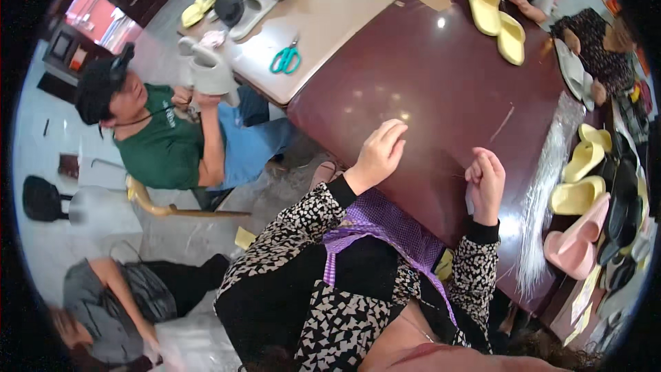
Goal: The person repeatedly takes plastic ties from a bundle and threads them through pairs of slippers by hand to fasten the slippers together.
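Observation:
My left hand [380, 154] hovers over the near edge of the dark red table [406, 76], its fingers stretched out and nothing visible in them. To its right my right hand [486, 178] is raised with the fingers curled in. A small pale sliver shows beside its palm, but I cannot make out what it holds. Beyond my right hand a thin strip [502, 122] lies on the tabletop. A long bundle of clear, thin plastic strips [540, 200] lies along the table's right side, nearest to my right hand.
Yellow slippers [577, 196], pink slippers [575, 244] and black slippers [623, 200] line the right edge. A yellow pair [496, 21] sits at the far side near other people. Teal-handled scissors [285, 60] lie on the pale table [330, 14]. A seated person [162, 138] at left handles light slippers [212, 72].

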`<action>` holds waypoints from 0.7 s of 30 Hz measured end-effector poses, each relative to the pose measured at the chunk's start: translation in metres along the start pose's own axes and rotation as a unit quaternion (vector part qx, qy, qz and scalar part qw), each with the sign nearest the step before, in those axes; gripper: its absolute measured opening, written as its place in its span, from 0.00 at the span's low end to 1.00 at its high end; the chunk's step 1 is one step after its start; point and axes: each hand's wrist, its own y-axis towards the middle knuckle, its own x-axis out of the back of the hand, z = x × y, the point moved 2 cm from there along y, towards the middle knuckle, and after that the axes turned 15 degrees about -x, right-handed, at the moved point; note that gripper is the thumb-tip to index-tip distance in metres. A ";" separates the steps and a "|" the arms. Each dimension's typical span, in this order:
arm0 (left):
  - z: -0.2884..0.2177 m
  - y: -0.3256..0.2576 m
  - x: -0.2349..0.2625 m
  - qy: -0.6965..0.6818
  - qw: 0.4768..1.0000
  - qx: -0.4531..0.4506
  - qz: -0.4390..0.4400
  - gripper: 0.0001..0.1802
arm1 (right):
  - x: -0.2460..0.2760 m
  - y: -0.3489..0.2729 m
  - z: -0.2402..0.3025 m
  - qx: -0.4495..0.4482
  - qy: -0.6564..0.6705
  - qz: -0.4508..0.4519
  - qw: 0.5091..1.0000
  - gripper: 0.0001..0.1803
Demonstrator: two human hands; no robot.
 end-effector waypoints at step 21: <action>0.030 0.070 0.001 0.156 0.981 -0.088 0.071 0.15 | 0.074 0.047 0.038 0.094 0.154 -0.052 0.982 0.09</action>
